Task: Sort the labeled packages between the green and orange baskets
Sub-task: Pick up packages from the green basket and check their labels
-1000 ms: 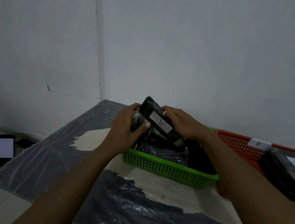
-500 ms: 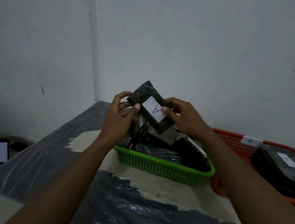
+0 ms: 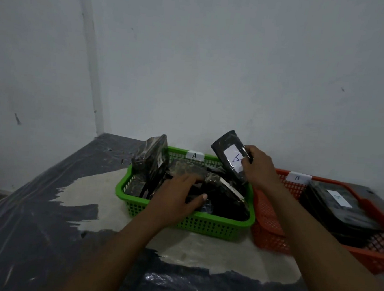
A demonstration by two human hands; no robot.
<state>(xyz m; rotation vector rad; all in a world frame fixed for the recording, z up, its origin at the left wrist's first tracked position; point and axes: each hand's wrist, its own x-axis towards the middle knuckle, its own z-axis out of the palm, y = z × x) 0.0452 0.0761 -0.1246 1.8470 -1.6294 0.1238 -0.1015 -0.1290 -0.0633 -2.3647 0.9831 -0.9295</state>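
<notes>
One package marked A is tilted over the green basket, far right corner. We see the right hand pinching it with curled fingers. The left hand has its fingers relaxed, resting on the packages inside. The orange basket touches on the right, both on the desk.

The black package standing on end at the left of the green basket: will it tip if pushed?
Probably: the upright package stands on a narrow end inside the green basket. Its glossy wrap looks slippery. Flat, straight sides suggest stiffness.
</notes>
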